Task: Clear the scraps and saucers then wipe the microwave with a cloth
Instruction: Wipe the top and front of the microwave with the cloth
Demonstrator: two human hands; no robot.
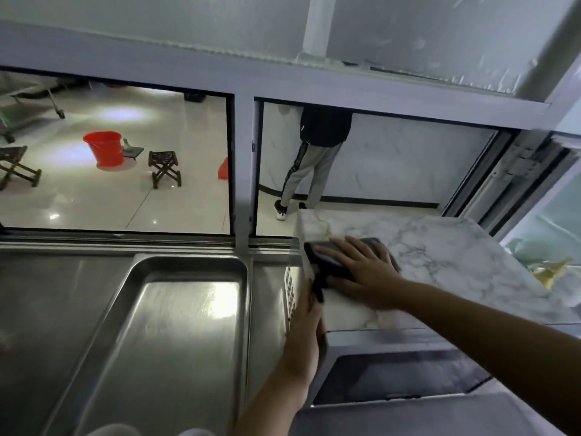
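The microwave (pixel 440 256) stands at the right of the steel counter, its top and sides covered in white marble-pattern film, its dark door facing me below. A dark grey cloth (pixel 333 265) lies on the top near the left edge. My right hand (pixel 361 272) presses flat on the cloth with straight fingers. My left hand (pixel 306 335) rests against the microwave's left side near the front corner; its fingers are partly hidden by the edge.
A stainless sink basin (pixel 176 325) lies left of the microwave. Behind the counter a window frame (pixel 243 171) looks onto a tiled floor with a red bucket (pixel 105 147), small stools and a standing person (pixel 314 158). Yellowish packaging (pixel 550 272) lies right of the microwave.
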